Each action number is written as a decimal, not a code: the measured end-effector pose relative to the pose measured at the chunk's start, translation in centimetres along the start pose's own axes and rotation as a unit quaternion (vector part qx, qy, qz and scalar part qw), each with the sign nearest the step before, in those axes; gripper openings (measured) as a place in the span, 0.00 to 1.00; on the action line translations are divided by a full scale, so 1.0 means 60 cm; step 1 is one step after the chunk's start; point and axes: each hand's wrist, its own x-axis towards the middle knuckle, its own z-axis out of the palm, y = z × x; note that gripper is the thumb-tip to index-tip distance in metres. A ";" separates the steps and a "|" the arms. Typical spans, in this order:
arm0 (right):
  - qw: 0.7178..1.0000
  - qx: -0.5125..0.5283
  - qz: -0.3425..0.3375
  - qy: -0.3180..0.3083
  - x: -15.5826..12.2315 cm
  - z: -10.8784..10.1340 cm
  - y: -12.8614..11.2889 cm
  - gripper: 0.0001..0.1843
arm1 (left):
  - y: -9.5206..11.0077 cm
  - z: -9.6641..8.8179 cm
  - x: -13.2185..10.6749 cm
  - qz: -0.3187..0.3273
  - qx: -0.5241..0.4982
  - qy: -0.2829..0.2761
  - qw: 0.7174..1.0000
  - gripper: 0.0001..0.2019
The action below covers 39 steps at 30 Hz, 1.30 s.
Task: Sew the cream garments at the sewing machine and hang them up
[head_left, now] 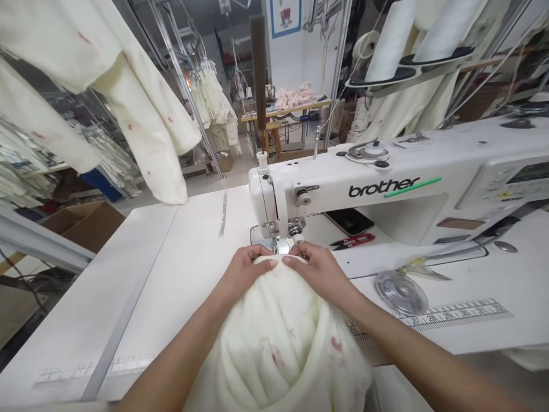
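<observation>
bunched cream fleece (pixel 278 343) heaped in lap, front edge pushed up to needle. left hand (pixel 246 269) and right hand (pixel 319 269) both pinching that edge, thumbs nearly meeting, keeping it flat under presser foot (pixel 278 245). beyond: red snips (pixel 352 241), sewing machine (pixel 386 189). cardboard box (pixel 83 223) far left, contents hidden.
</observation>
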 end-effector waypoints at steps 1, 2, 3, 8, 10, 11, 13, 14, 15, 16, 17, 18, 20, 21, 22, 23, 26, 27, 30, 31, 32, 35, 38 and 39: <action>0.999 -0.050 0.008 -0.002 0.010 0.003 0.005 0.12 | -0.011 0.000 0.011 0.000 0.032 -0.003 0.999 0.15; 0.996 -0.090 0.016 -0.008 0.020 0.006 0.009 0.11 | -0.021 0.000 0.020 0.002 0.073 -0.001 0.997 0.15; 0.993 -0.117 0.023 -0.014 0.029 0.009 0.012 0.10 | -0.029 0.001 0.027 0.008 0.115 0.008 0.993 0.15; 0.982 -0.180 0.057 -0.017 0.062 0.023 0.023 0.07 | -0.047 0.007 0.052 0.034 0.245 0.089 0.965 0.12; 0.978 -0.199 0.065 -0.013 0.067 0.026 0.027 0.07 | -0.046 0.009 0.061 0.031 0.275 0.106 0.955 0.11; 0.976 -0.207 0.068 -0.012 0.068 0.027 0.030 0.07 | -0.045 0.010 0.065 0.026 0.285 0.109 0.952 0.11; 0.973 -0.218 0.073 -0.008 0.070 0.028 0.033 0.08 | -0.043 0.012 0.072 0.009 0.297 0.110 0.949 0.11; 0.972 -0.224 0.074 -0.005 0.071 0.029 0.034 0.08 | -0.042 0.012 0.074 0.000 0.300 0.112 0.947 0.11; 0.971 -0.228 0.075 -0.003 0.072 0.029 0.035 0.08 | -0.041 0.013 0.077 -0.008 0.303 0.115 0.946 0.11; 0.970 -0.233 0.076 -0.002 0.072 0.030 0.035 0.08 | -0.041 0.014 0.079 -0.016 0.306 0.120 0.944 0.11; 0.969 -0.236 0.076 -0.001 0.073 0.030 0.035 0.08 | -0.040 0.014 0.080 -0.022 0.309 0.125 0.943 0.11; 0.968 -0.239 0.076 0.000 0.073 0.030 0.034 0.08 | -0.040 0.015 0.082 -0.029 0.311 0.130 0.941 0.11; 0.967 -0.243 0.075 0.001 0.073 0.030 0.031 0.08 | -0.040 0.016 0.085 -0.039 0.316 0.137 0.938 0.10; 0.967 -0.245 0.074 0.003 0.073 0.030 0.030 0.08 | -0.040 0.017 0.086 -0.042 0.318 0.140 0.937 0.10; 0.966 -0.247 0.073 0.006 0.073 0.030 0.030 0.08 | -0.041 0.017 0.086 -0.043 0.319 0.142 0.936 0.09; 0.966 -0.250 0.072 0.010 0.073 0.031 0.029 0.08 | -0.041 0.017 0.086 -0.043 0.319 0.145 0.936 0.09; 0.963 -0.262 0.066 0.023 0.073 0.032 0.032 0.07 | -0.042 0.017 0.085 -0.037 0.312 0.147 0.938 0.08; 0.961 -0.267 0.064 0.028 0.073 0.033 0.033 0.07 | -0.043 0.017 0.085 -0.035 0.308 0.146 0.939 0.07; 0.958 -0.280 0.058 0.038 0.074 0.035 0.039 0.06 | -0.045 0.017 0.084 -0.029 0.300 0.142 0.943 0.06; 0.957 -0.282 0.055 0.040 0.074 0.035 0.040 0.06 | -0.045 0.017 0.085 -0.027 0.300 0.142 0.943 0.06; 0.957 -0.283 0.051 0.042 0.074 0.035 0.041 0.06 | -0.045 0.017 0.085 -0.026 0.300 0.144 0.942 0.06; 0.958 -0.279 0.043 0.045 0.074 0.035 0.041 0.07 | -0.046 0.018 0.087 -0.026 0.304 0.150 0.940 0.06; 0.960 -0.274 0.042 0.044 0.073 0.033 0.036 0.07 | -0.045 0.019 0.089 -0.025 0.306 0.154 0.939 0.05; 0.960 -0.273 0.043 0.044 0.073 0.032 0.033 0.07 | -0.045 0.019 0.090 -0.024 0.307 0.155 0.939 0.05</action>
